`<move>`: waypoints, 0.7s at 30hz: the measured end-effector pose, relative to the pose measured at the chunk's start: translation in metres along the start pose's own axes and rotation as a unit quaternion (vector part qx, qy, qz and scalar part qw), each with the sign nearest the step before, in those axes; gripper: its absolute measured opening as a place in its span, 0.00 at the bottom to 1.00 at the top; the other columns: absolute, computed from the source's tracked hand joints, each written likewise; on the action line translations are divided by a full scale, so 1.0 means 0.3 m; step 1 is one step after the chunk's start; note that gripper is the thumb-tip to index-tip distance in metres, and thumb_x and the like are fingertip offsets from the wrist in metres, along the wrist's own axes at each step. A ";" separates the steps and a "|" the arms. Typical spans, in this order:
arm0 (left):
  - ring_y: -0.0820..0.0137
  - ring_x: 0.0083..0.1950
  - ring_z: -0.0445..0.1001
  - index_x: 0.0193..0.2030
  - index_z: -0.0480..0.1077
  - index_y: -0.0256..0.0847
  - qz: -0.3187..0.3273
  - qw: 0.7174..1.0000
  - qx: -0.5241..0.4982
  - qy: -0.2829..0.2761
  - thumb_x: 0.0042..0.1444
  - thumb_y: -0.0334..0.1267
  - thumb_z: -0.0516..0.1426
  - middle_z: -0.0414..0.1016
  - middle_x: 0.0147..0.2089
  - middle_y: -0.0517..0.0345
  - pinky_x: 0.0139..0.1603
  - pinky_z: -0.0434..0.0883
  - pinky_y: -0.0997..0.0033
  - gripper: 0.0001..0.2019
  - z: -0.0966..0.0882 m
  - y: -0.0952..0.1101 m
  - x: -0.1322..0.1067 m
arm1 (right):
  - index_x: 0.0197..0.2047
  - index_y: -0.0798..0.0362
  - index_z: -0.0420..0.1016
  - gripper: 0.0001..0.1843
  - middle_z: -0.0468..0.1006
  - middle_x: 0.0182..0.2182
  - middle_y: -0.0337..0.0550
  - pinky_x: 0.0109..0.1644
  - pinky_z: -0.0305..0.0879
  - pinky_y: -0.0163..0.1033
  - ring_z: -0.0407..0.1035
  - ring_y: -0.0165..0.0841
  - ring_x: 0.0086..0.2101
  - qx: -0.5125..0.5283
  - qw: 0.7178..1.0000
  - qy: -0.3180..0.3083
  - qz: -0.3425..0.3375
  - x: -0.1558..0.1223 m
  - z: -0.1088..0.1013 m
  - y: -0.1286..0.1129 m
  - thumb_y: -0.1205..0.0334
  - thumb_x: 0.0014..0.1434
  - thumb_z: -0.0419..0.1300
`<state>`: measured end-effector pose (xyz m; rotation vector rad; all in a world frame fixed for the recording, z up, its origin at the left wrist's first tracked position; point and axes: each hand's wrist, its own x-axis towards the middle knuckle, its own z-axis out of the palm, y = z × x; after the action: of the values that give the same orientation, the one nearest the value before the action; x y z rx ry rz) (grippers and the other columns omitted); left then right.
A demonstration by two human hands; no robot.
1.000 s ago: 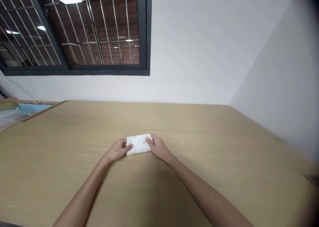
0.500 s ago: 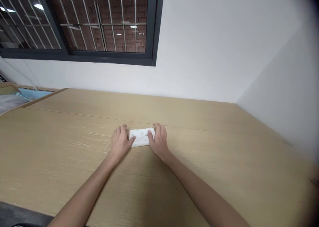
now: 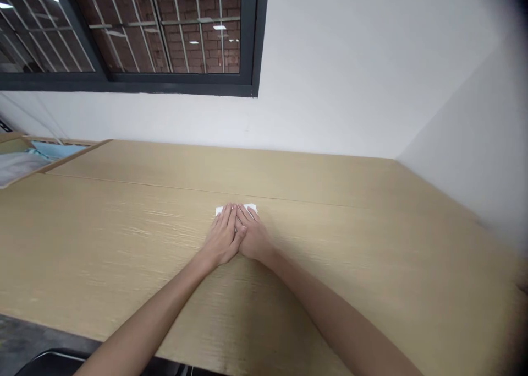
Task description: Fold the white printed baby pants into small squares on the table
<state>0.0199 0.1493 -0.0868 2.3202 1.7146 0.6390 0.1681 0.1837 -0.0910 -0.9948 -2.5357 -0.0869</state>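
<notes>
A small white folded cloth (image 3: 251, 207) with a faint print lies flat on the wooden table (image 3: 136, 244). Both palms rest on top of it and cover most of it; only its far corners show. My left hand (image 3: 224, 235) is open, fingers stretched forward, its thumb crossing onto the right hand. Side by side with it, my right hand (image 3: 253, 235) also lies flat and open on the cloth. The two hands touch at the middle.
Behind the table rises a white wall (image 3: 322, 78) with a dark-framed barred window (image 3: 173, 84). A wooden-edged bin (image 3: 78, 151) with pale blue and whitish material stands at the far left. A black chair (image 3: 53, 359) shows at the lower left.
My hands have moved inward from the two ends of the cloth. They now lie flat together on top of it. The view has tilted slightly downward.
</notes>
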 end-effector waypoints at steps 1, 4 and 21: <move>0.56 0.80 0.36 0.76 0.41 0.27 -0.013 1.000 0.005 -0.003 0.70 0.59 0.34 0.40 0.79 0.36 0.77 0.45 0.47 0.40 -0.003 -0.005 -0.002 | 0.73 0.61 0.57 0.34 0.59 0.71 0.55 0.75 0.41 0.54 0.48 0.45 0.71 0.002 1.000 0.002 0.008 0.000 -0.004 -0.001 0.61 0.66 0.51; 0.53 0.79 0.35 0.76 0.41 0.28 -0.048 0.998 0.026 -0.010 0.69 0.61 0.34 0.39 0.79 0.37 0.77 0.46 0.44 0.41 -0.009 -0.024 -0.011 | 0.73 0.64 0.57 0.33 0.58 0.71 0.56 0.76 0.39 0.53 0.47 0.43 0.71 0.005 0.999 0.012 0.037 -0.007 -0.019 -0.001 0.59 0.68 0.48; 0.44 0.76 0.51 0.74 0.48 0.29 0.036 0.988 0.128 0.074 0.67 0.60 0.48 0.53 0.75 0.29 0.71 0.56 0.40 0.41 -0.041 -0.024 -0.033 | 0.71 0.64 0.57 0.32 0.50 0.73 0.61 0.73 0.42 0.58 0.40 0.49 0.73 0.035 0.986 0.091 0.134 -0.035 -0.059 0.041 0.55 0.70 0.48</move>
<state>0.0060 0.1411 -0.0809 2.5772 1.8849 0.6524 0.1895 0.1823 -0.0800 -1.2293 -2.2063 -0.0100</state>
